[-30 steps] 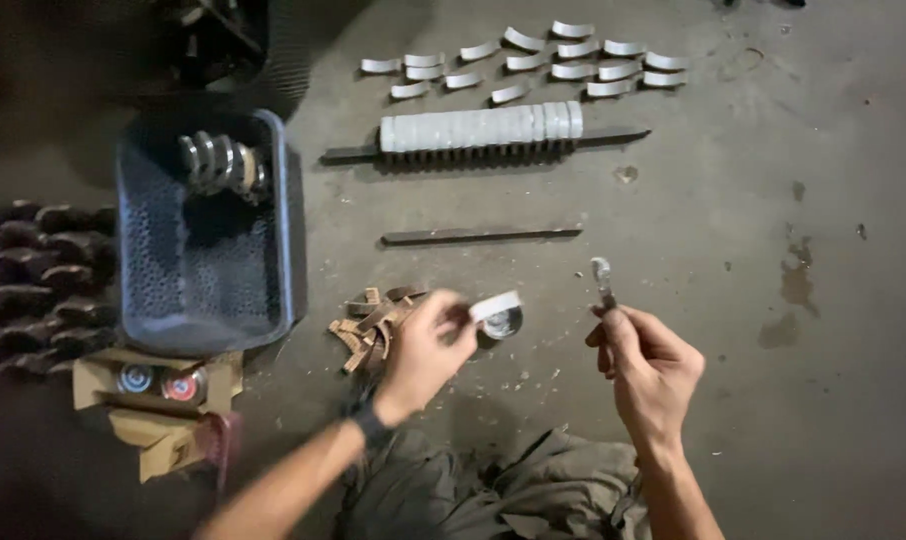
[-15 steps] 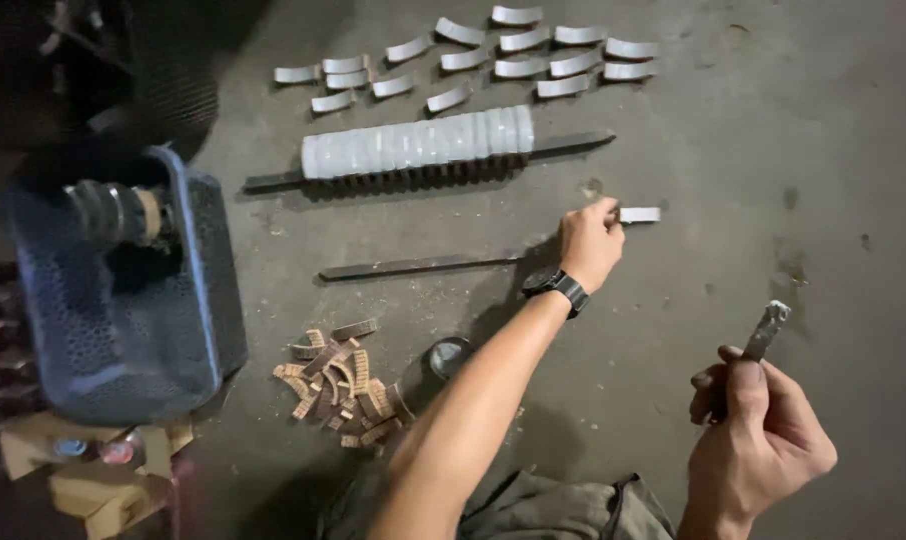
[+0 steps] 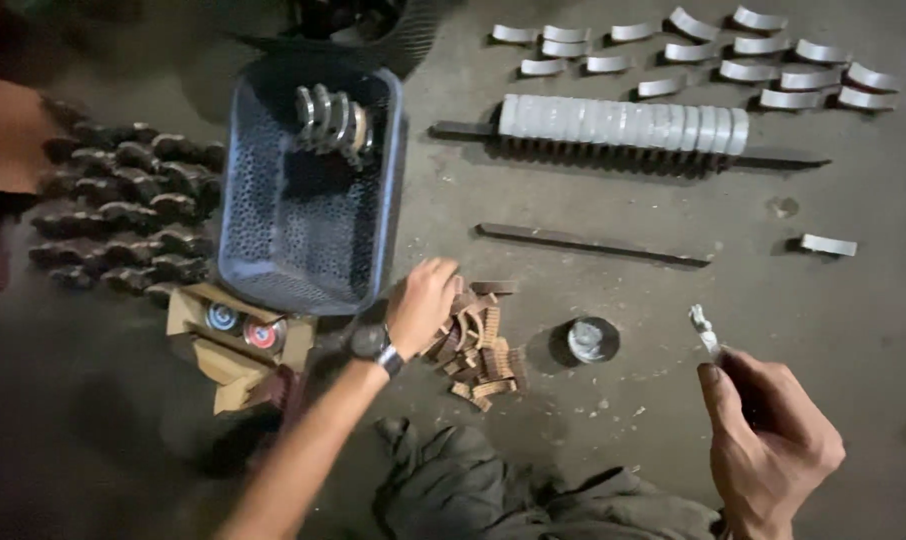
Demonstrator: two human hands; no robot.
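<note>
Now, closest in, near the bottom edge of the floor: right hand (image 3: 773,440) shut tight around a small metal tool (image 3: 706,330), tip poking up and away. Same grip as half a second back.

Next, a bit further out and to the left: left hand (image 3: 423,305), with a watch (image 3: 371,342) on the wrist, down on the pile of brown pieces (image 3: 483,350). Fingers curled over the pile and touching it; hard to tell if holding a piece or not. Big change here: half a second ago reaching far out by the lone grey curved piece (image 3: 828,245), now pulled back to the pile. Grey piece left lying alone near the right edge. So, work now at the brown pile.

Just beside the pile: a small round tin (image 3: 591,340). To the left: a cardboard box (image 3: 238,325), then a blue basket (image 3: 273,260) with metal rings (image 3: 333,115) inside.

Further out: a long thin bar (image 3: 593,245) lying flat.

Further still: a row of grey pieces (image 3: 623,122) packed on a bar.

Last, by the far edge: loose grey curved pieces (image 3: 753,50), set out in lines.
</note>
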